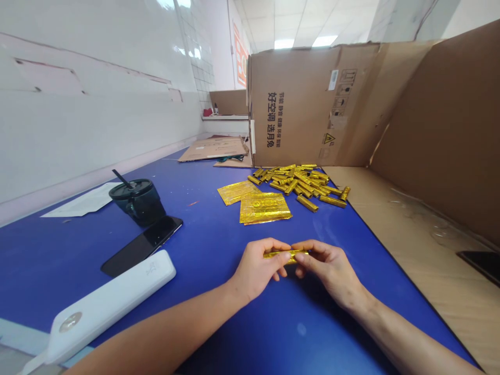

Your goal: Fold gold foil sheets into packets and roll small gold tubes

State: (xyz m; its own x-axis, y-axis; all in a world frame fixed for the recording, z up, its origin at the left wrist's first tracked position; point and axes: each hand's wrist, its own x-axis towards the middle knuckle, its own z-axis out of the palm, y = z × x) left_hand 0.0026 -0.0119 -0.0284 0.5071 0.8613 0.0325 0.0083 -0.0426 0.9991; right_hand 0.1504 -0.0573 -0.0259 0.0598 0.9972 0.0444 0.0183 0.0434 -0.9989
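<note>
My left hand [257,268] and my right hand [327,265] meet over the blue table [219,312], both pinched on one small gold foil roll [284,254] held between the fingertips. Beyond them lies a stack of flat gold foil sheets [264,208], with another flat gold sheet [235,190] behind it. A pile of several finished gold foil rolls [300,182] sits further back against the cardboard.
A large cardboard box wall [312,104] stands behind and along the right. At the left are a dark lidded cup with straw [136,200], a black phone [142,245], a white power bank [111,302] and a paper sheet [84,202].
</note>
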